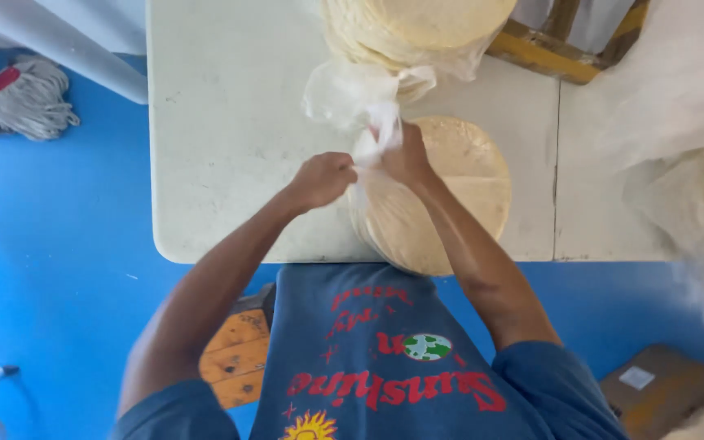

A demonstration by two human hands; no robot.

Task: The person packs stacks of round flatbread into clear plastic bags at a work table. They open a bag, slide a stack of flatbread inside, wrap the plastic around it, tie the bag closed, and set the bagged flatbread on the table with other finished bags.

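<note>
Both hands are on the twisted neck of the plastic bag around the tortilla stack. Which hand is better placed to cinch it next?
Probably the right hand: it grips the twisted neck of the plastic bag directly above the tortilla stack. The left hand grips the plastic lower down, beside the stack.

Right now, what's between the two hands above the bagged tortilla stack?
In the head view, a twisted strip of clear plastic bag runs between the left hand and right hand. Both pinch it above the tortilla stack.
</note>
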